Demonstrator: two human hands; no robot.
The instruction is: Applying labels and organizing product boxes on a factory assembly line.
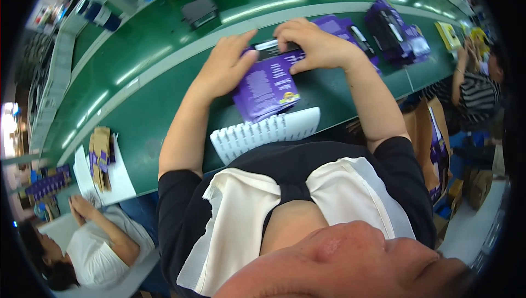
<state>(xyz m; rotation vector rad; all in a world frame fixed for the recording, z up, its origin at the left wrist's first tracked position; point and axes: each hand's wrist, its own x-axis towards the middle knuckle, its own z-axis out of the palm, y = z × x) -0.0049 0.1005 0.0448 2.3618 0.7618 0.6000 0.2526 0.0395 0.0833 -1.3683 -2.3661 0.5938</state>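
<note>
A stack of purple packets (263,92) with a black upper end lies on the green table in front of me. My left hand (226,66) is at its upper left, fingers stretched out and thumb against the packet's edge. With bent fingers and thumb, my right hand (320,46) grips the top packet at its upper right. Between the hands, a white label (268,46) shows on the black end, partly hidden by my right fingers. Nearest my body, a white sheet of labels (268,133) with a notched edge lies against the packets, its near edge curling up.
More purple packets (334,26) lie just beyond my right hand, with another pile (397,32) farther right. A black box (199,12) sits behind the table's pale ledge. Brown cardboard pieces (101,152) lie at left. One person (101,248) sits at left, another (476,89) at right.
</note>
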